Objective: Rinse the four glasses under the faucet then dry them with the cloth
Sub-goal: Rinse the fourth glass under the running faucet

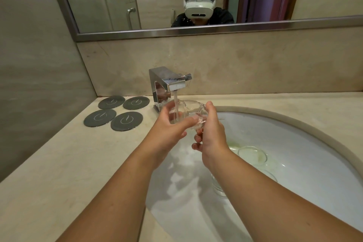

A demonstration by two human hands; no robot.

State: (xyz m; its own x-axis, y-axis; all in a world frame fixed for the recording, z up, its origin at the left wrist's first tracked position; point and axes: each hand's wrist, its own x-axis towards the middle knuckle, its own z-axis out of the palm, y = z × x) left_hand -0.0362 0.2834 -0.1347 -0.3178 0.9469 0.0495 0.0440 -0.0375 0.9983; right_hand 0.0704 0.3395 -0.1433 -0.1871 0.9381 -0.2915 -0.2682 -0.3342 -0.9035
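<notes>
Both hands (170, 124) (211, 129) grip one glass (188, 114) — tilted under faucet (169, 82) stream.

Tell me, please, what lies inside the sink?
One clear glass sits in the sink; a second glass peeks from under the right forearm, which covers part of it.

Sink (176, 202) L half: room to pass.
Sink R: glasses (252, 156) in way.
Counter (78, 163) front-L: open.
Counter back-L: coasters (117, 113), faucet (169, 82) block.
</notes>
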